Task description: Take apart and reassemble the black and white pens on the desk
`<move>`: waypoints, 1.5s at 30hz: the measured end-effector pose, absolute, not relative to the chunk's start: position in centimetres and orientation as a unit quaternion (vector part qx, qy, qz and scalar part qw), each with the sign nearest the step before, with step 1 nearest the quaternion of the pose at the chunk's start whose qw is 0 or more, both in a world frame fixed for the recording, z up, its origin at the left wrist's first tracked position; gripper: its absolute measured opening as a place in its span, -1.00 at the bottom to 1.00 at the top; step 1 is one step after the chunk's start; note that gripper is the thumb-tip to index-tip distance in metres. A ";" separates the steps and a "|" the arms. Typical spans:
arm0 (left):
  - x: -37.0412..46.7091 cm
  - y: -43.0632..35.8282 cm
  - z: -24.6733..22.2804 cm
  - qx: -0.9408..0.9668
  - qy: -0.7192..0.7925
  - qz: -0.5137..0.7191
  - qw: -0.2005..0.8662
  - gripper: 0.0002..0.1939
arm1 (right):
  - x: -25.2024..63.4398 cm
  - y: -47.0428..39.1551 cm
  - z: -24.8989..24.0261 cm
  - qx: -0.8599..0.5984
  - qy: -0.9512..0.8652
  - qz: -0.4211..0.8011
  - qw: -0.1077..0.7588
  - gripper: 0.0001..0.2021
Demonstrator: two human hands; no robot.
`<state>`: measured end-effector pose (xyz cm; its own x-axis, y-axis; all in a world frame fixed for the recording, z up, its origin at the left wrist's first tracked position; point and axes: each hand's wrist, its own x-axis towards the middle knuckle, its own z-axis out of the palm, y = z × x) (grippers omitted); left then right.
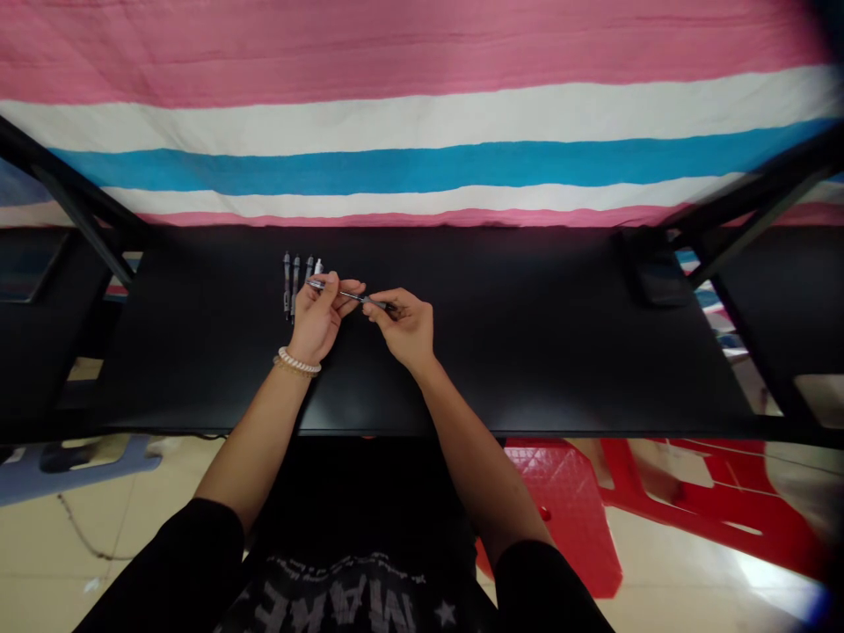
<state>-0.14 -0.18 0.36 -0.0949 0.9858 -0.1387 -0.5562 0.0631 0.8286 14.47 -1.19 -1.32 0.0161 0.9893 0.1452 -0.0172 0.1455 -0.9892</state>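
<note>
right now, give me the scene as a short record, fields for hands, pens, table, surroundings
left hand: at one end of a slim pen-like item, bracelet on wrist
right hand: fingers on the item's other end
pens: a group on the table, beside and beyond the left hand
table: black top, dark flat object near its right end
beyond table: striped cloth, pink, white, blue
floor level: red stool at right

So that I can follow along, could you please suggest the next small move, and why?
I'd perhaps steady the pen straight: the left hand and right hand pinch its opposite ends, with only a thin section showing between them.
</note>
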 end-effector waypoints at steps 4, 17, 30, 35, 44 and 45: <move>-0.1 -0.2 0.5 0.285 0.386 0.630 0.611 -0.66 | 14.6 -1.2 -0.9 -0.463 -0.521 0.511 0.502 -0.58; -0.2 0.0 0.3 0.263 0.402 0.656 0.582 -0.68 | 15.1 -0.6 -1.0 -0.452 -0.521 0.494 0.529 -0.58; -0.2 0.0 0.4 0.267 0.410 0.645 0.587 -0.70 | 15.1 -0.6 -0.9 -0.463 -0.520 0.483 0.531 -0.61; -0.3 0.0 0.4 0.271 0.400 0.649 0.587 -0.71 | 15.2 -0.6 -0.8 -0.464 -0.533 0.494 0.506 -0.58; -0.1 0.0 0.5 0.268 0.404 0.651 0.584 -0.73 | 15.2 -0.5 -1.2 -0.471 -0.542 0.488 0.496 -0.56; -0.1 0.0 0.6 0.267 0.404 0.652 0.584 -0.73 | 15.2 -0.5 -1.2 -0.472 -0.538 0.486 0.502 -0.56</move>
